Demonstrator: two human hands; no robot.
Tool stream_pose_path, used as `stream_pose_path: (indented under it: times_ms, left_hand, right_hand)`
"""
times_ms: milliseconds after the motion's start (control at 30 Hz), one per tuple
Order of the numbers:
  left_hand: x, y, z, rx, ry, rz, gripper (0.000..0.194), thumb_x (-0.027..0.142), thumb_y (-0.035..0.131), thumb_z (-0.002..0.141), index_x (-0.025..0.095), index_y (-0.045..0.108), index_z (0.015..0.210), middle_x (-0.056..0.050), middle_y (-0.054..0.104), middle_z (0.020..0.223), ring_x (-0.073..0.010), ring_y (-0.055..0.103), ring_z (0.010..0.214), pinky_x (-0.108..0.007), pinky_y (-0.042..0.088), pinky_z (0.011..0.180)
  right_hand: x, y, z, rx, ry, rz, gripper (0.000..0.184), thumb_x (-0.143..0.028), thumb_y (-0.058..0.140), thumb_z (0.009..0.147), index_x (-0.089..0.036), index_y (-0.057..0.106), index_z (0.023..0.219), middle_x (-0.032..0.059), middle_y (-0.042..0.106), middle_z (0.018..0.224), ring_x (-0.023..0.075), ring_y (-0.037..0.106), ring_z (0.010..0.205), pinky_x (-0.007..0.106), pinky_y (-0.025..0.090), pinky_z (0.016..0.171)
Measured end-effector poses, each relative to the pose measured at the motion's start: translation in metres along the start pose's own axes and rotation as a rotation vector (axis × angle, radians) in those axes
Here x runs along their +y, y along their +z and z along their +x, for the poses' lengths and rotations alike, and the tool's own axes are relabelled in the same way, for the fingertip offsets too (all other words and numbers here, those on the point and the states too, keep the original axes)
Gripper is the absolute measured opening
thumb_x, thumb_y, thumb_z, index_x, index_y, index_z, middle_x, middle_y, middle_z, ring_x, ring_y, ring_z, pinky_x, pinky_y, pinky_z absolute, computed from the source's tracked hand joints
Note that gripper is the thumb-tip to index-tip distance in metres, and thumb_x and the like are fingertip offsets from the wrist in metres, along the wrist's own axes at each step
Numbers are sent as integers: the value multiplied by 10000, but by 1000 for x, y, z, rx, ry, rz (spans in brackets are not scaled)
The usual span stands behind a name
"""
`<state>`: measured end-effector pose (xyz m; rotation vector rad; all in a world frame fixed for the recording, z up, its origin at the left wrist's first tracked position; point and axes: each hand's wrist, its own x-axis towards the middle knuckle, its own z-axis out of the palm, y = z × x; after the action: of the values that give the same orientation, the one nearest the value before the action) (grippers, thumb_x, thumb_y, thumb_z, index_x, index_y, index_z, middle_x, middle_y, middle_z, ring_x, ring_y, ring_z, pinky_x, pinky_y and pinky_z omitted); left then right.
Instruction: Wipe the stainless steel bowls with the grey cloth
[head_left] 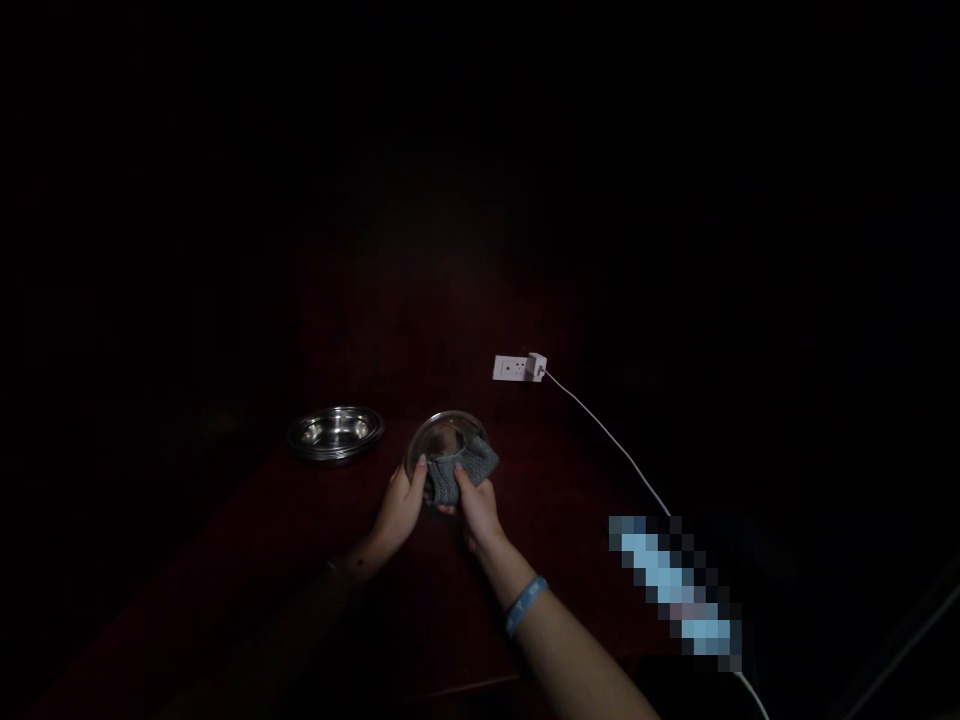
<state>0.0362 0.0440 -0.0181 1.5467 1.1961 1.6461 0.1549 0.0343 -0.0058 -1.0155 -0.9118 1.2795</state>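
My left hand (399, 508) grips the left edge of a round, shiny metal bowl (442, 430), its thumb over the rim. The bowl is tilted, its inside turned partly toward me. Pressed against the bowl's near right side is a grey cloth (472, 462), with my right hand (477, 508) closed on it and the thumb on top. The fingers of both hands are mostly hidden under the bowl and cloth. A blue wristband (526, 604) circles my right wrist.
Stacked shiny metal bowls (336, 432) stand on the dark red table (300, 520) to the left. At the back, a white socket plate (508, 369) holds a charger (536, 366). Its white cable (611, 435) runs down right to a blurred-out bright object (675, 585). Surroundings are very dark.
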Motion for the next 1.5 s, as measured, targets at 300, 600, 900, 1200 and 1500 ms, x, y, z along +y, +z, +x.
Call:
stream_pose_path:
  times_ms: [300,600,900,1200,1500]
  left_hand:
    - [-10,12,47,-131,76,50,501,447,433,863,169,558,1260,-101,663,1159,-249,604,1089,-371,407,999]
    - [-47,28,50,-19,-114,-193,524,535,472,818,168,592,1172,-99,643,1218,-257,575,1159,-381,423,1005]
    - [-39,38,34,-79,-159,-255,500,469,552,784,158,593,1173,-90,647,1211,-254,566,1169,-372,416,1020]
    - [-48,37,32,-2,-166,-218,480,285,529,747,107,533,1192,-135,624,1216,-248,559,1163,-399,372,1052]
    - [-39,16,42,-81,-227,-142,350,210,503,717,145,620,1040,-80,697,1068,-262,614,1053,-391,432,988]
  right_hand:
    - [0,-28,60,14,-20,-117,264,-346,645,750,-147,626,922,65,695,842,141,615,554,216,470,391]
    - [15,-30,79,-25,107,-38,314,-426,617,742,-151,629,892,55,691,769,126,602,536,181,392,381]
    - [11,-28,54,4,99,-31,304,-405,591,772,-149,623,933,43,695,780,110,592,545,161,375,383]
    - [10,-30,52,-53,43,-144,231,-354,546,807,-160,625,904,38,689,789,120,594,560,183,416,411]
    - [12,-50,67,-71,-220,-482,330,-469,572,754,-176,531,608,-6,549,509,109,491,414,213,378,413]
